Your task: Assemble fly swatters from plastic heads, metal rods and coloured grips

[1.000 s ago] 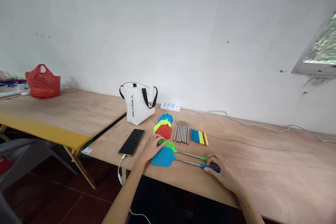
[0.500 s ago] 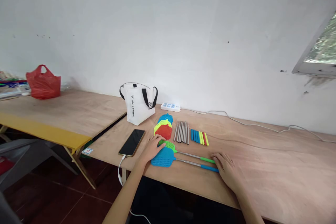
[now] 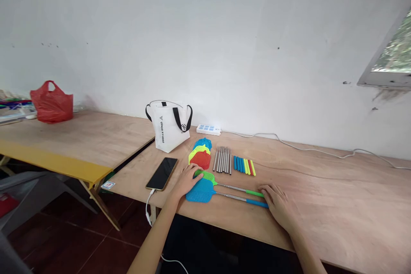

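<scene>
Two fly swatters lie side by side on the wooden table, heads to the left. My left hand (image 3: 188,180) rests with loose, outstretched fingers at the left edge of the green fly swatter (image 3: 207,176) and the blue fly swatter (image 3: 199,191), its thumb over the green head. At the other end, my right hand (image 3: 278,206) lies flat beside the handle tips, fingers stretched out and open. Beyond them sit a stack of loose swatter heads (image 3: 201,159) in red, yellow and blue, a row of metal rods (image 3: 223,160), and several coloured handle grips (image 3: 244,165).
A phone (image 3: 162,173) with a white cable lies to the left. Behind it stands a white tote bag (image 3: 170,130), near a power strip (image 3: 208,129) whose cord runs along the wall. On the neighbouring table (image 3: 96,137) is a red plastic bag (image 3: 53,105).
The view has shifted very slightly. Both hands and the fly swatters stay in practically the same places.
</scene>
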Available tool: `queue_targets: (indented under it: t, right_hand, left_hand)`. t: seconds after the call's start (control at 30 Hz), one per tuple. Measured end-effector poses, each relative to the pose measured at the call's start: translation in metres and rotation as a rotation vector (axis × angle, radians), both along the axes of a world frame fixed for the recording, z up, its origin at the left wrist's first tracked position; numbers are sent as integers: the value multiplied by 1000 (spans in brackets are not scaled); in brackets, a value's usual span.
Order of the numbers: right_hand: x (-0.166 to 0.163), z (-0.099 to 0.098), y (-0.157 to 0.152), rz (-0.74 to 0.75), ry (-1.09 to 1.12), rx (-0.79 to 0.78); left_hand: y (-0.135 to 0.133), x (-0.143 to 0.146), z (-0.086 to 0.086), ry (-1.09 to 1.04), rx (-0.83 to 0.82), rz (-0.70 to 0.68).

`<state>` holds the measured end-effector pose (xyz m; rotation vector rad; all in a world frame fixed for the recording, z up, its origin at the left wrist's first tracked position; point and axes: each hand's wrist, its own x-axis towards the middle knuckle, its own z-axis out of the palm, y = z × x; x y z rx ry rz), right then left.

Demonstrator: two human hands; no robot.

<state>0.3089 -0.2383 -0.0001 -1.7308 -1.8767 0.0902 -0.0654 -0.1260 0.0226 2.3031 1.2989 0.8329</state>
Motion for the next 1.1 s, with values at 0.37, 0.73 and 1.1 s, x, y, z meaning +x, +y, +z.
queue_targets:
  t: [0.37, 0.73, 1.1]
  right_hand:
    - [-7, 9, -4, 243, 31, -100]
    - [-35, 16, -6, 231, -34, -97]
    - [-3, 15, -3, 139, 4, -50]
  left_hand:
    - [-3, 1, 4, -41, -15, -15]
    - [-8, 6, 10, -55, -44, -23]
    - [-11, 8, 18, -316, -97, 74]
